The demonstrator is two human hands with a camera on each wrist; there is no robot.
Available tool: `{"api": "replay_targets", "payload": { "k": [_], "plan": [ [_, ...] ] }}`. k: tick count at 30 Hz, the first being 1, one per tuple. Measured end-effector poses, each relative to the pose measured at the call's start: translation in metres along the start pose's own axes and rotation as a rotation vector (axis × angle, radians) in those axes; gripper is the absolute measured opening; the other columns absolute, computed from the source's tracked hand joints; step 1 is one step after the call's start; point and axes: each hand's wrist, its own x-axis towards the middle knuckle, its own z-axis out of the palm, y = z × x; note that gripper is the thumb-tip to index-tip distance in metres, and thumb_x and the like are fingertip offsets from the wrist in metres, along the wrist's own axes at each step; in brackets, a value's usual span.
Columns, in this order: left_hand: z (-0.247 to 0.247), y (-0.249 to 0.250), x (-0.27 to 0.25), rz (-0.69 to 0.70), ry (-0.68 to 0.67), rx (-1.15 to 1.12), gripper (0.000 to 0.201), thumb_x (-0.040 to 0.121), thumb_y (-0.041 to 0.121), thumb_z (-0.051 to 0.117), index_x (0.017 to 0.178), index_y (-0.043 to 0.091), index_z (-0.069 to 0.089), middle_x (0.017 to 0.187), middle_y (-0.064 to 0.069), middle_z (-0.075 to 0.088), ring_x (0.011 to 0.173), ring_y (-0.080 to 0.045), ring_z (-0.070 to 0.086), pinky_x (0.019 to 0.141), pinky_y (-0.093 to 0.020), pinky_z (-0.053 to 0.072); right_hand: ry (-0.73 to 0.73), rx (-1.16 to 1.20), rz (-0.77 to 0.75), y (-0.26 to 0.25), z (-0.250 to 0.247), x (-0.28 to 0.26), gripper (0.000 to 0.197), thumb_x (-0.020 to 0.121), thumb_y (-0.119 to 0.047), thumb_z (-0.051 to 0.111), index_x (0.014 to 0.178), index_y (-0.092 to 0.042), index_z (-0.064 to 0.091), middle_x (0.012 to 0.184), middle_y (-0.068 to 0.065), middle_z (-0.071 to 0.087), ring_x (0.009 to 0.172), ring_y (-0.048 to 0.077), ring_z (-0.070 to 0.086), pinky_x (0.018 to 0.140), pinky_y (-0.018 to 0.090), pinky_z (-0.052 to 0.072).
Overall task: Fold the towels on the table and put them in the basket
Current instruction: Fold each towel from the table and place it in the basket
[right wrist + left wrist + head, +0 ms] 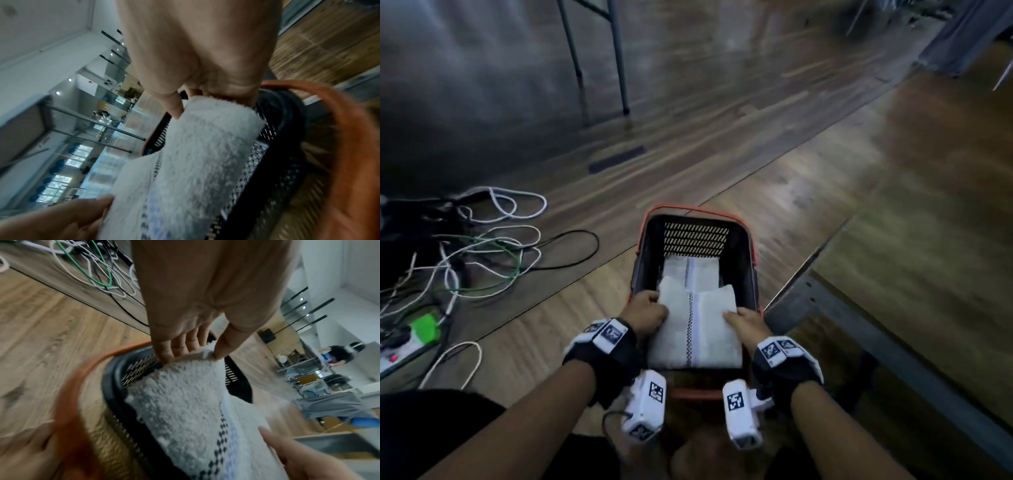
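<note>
A folded white towel (697, 329) with a dark checked stripe hangs over the near half of a black basket (643, 260) with an orange rim, which stands on the wooden floor. My left hand (645, 310) grips the towel's left edge, thumb on top and fingers beneath (164, 352). My right hand (748, 323) pinches its right edge (205, 100). Another folded white towel (700, 270) lies deeper in the basket. The wrist views show the same towel (185, 394) (197, 146) above the basket's mesh wall (265, 154).
A tangle of white, green and black cables (482, 260) and a power strip (400, 349) lie on the floor at the left. Table legs (619, 61) stand behind. A grey metal rail (859, 329) runs along the floor to the right of the basket.
</note>
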Motion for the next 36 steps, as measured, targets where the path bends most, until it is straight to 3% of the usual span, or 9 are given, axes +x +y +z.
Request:
{"api": "replay_targets", "payload": {
  "k": [4,10,12,17,22,26,31,34,36],
  "plan": [
    [0.019,-0.015,0.079,-0.101,0.067,0.078,0.038,0.084,0.001,0.047,0.122,-0.003,0.052,0.117,-0.025,0.061,0.108,-0.040,0.058,0.093,-0.042,0.048,-0.003,-0.100,0.061,0.002,0.011,0.073,0.020,0.089,-0.014,0.054,0.101,-0.002,0.064,0.108,0.021,0.067,0.086,0.026,0.061,0.069,0.024,0.040],
    [0.037,-0.017,0.160,-0.055,0.268,0.081,0.042,0.084,0.001,0.047,0.125,0.005,0.049,0.118,-0.019,0.062,0.109,-0.033,0.057,0.093,-0.035,0.046,0.115,-0.098,0.031,-0.009,0.030,0.149,0.018,0.089,-0.008,0.044,0.099,-0.005,0.058,0.089,0.010,0.055,0.070,0.021,0.050,0.038,0.019,0.033],
    [0.038,-0.012,0.180,-0.030,0.315,0.027,0.042,0.084,-0.001,0.046,0.125,0.006,0.049,0.118,-0.017,0.062,0.108,-0.032,0.058,0.089,-0.031,0.045,0.186,-0.030,-0.001,-0.016,0.035,0.167,0.022,0.088,-0.005,0.043,0.103,-0.004,0.059,0.089,0.009,0.055,0.076,0.022,0.050,0.044,0.027,0.029],
    [0.034,-0.013,0.208,-0.085,0.241,0.140,0.052,0.082,0.000,0.050,0.133,0.009,0.043,0.127,-0.015,0.057,0.114,-0.031,0.054,0.089,-0.028,0.042,0.195,0.025,0.031,-0.013,0.047,0.189,0.036,0.088,0.000,0.041,0.122,-0.001,0.054,0.111,0.017,0.062,0.093,0.028,0.058,0.068,0.022,0.037],
    [0.038,-0.024,0.208,-0.081,0.277,0.158,0.049,0.083,-0.002,0.049,0.131,0.005,0.045,0.126,-0.016,0.057,0.114,-0.031,0.054,0.082,-0.023,0.038,0.305,0.067,-0.046,-0.007,0.053,0.191,0.039,0.086,0.002,0.040,0.121,-0.006,0.055,0.114,0.015,0.064,0.087,0.018,0.053,0.069,0.020,0.037],
    [0.041,-0.026,0.203,-0.082,0.283,0.139,0.045,0.084,-0.003,0.048,0.128,0.004,0.046,0.125,-0.018,0.057,0.113,-0.033,0.054,0.079,-0.024,0.036,0.312,0.034,-0.054,-0.007,0.052,0.187,0.039,0.087,0.001,0.039,0.123,-0.005,0.054,0.117,0.015,0.062,0.099,0.026,0.058,0.071,0.021,0.037],
    [0.043,-0.030,0.198,0.034,0.336,0.168,0.047,0.086,-0.003,0.045,0.133,0.003,0.042,0.132,-0.019,0.050,0.120,-0.031,0.049,0.094,-0.027,0.037,0.360,-0.175,-0.076,-0.005,0.058,0.185,0.049,0.088,-0.006,0.044,0.137,-0.005,0.037,0.138,0.017,0.042,0.126,0.034,0.040,0.099,0.038,0.038],
    [0.050,-0.038,0.202,0.225,0.352,0.403,0.051,0.092,0.009,0.043,0.142,0.007,0.031,0.151,-0.016,0.027,0.136,-0.030,0.030,0.111,-0.034,0.025,0.478,-0.532,-0.327,0.000,0.066,0.184,0.058,0.085,-0.014,0.049,0.141,-0.013,0.031,0.146,0.009,0.031,0.133,0.028,0.027,0.104,0.042,0.030],
    [0.056,-0.047,0.208,0.272,0.315,0.639,0.050,0.097,0.023,0.035,0.145,0.014,0.024,0.157,-0.010,0.011,0.142,-0.028,0.019,0.111,-0.045,0.030,0.456,-0.757,-0.497,0.009,0.068,0.191,0.058,0.086,-0.019,0.046,0.141,-0.014,0.031,0.152,0.008,0.026,0.139,0.025,0.021,0.107,0.042,0.025]
  ]
}}
